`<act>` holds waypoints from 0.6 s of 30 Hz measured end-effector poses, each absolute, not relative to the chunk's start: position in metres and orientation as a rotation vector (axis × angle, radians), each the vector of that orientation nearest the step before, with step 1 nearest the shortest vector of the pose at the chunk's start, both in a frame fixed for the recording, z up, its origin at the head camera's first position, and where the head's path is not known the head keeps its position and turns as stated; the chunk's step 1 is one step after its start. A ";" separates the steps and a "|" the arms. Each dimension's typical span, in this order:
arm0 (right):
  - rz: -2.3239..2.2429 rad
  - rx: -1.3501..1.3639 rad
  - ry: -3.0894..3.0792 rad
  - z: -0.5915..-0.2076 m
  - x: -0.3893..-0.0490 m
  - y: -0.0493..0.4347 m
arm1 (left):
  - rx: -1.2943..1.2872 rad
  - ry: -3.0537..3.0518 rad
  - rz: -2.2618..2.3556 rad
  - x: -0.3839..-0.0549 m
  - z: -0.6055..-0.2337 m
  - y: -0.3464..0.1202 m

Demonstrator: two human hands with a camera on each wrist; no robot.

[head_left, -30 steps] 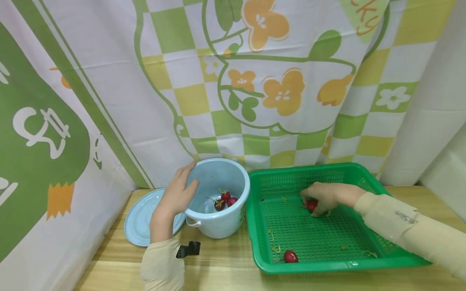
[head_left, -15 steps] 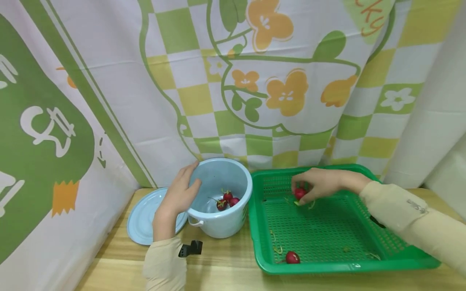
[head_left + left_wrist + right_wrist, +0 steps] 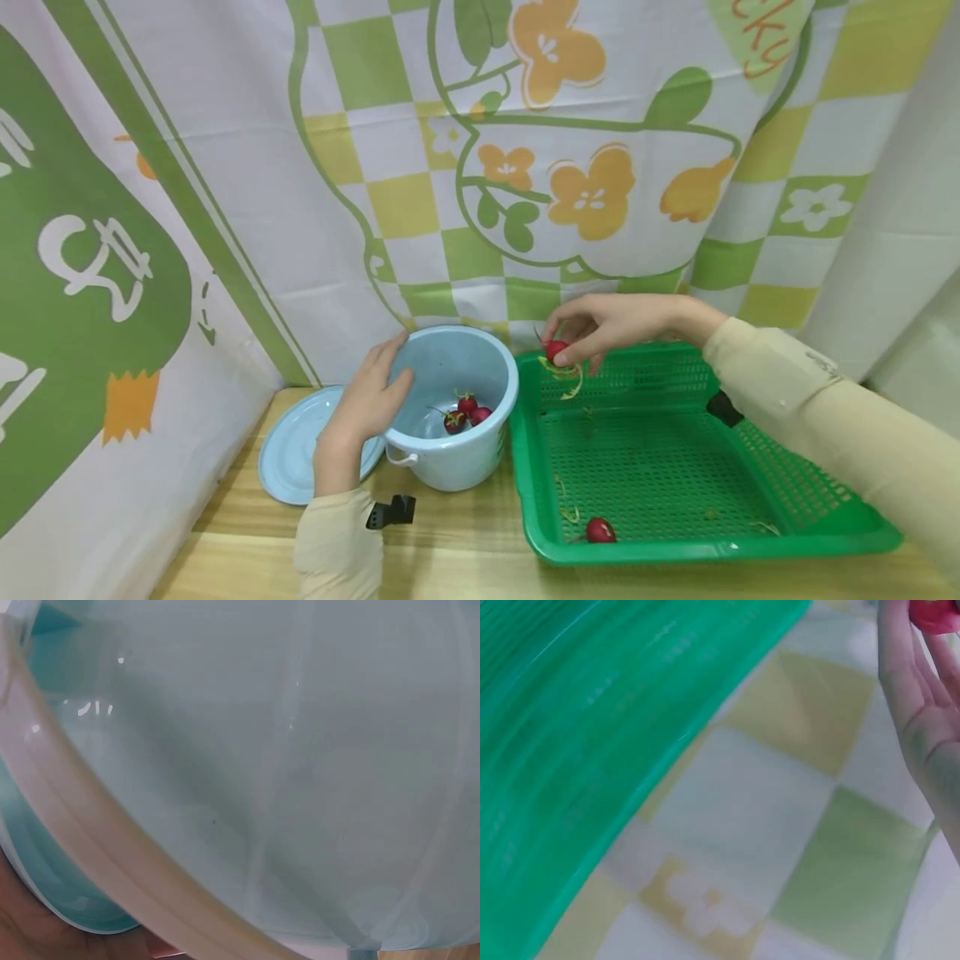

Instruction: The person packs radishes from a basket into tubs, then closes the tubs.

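My right hand (image 3: 615,325) pinches a red radish (image 3: 557,352) with pale stem ends above the far left corner of the green basket (image 3: 528,500). In the right wrist view the same radish (image 3: 934,613) shows at the top right corner, cut off by the frame edge. My left hand (image 3: 367,396) rests with straight fingers against the left rim of the light blue bucket (image 3: 450,462). Inside the bucket lie a few radishes (image 3: 467,405). Another radish (image 3: 600,530) lies in the basket's near left corner. The bucket wall (image 3: 337,772) fills most of the left wrist view.
A light blue lid (image 3: 288,454) lies on the wooden table (image 3: 450,542) left of the bucket, partly behind my left forearm. Loose stem bits (image 3: 572,515) are scattered in the basket. A patterned curtain (image 3: 480,292) hangs right behind the bucket and basket.
My right hand has lifted the radish from the basket floor and carried it up and left to the basket's far left corner. The left hand stays at the bucket rim.
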State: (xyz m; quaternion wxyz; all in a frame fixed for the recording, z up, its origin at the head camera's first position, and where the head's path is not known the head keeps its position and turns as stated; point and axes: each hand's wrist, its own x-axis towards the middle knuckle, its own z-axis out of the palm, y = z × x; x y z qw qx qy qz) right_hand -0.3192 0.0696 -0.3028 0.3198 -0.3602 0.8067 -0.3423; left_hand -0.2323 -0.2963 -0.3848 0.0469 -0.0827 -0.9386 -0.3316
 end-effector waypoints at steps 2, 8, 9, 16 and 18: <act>-0.919 -0.939 2.101 -0.296 -0.320 0.058 | -0.252 -2.860 -1.011 -0.232 -0.384 -0.296; -0.896 -0.985 2.033 -0.291 -0.323 0.017 | -0.247 -2.858 -1.015 -0.231 -0.385 -0.297; -0.895 -0.990 2.014 -0.291 -0.323 0.011 | -0.248 -2.855 -1.012 -0.231 -0.385 -0.298; -0.922 -0.983 1.942 -0.297 -0.325 -0.019 | -0.254 -2.859 -0.998 -0.231 -0.383 -0.296; -0.920 -0.974 1.935 -0.300 -0.326 -0.024 | -0.254 -2.861 -0.995 -0.231 -0.383 -0.296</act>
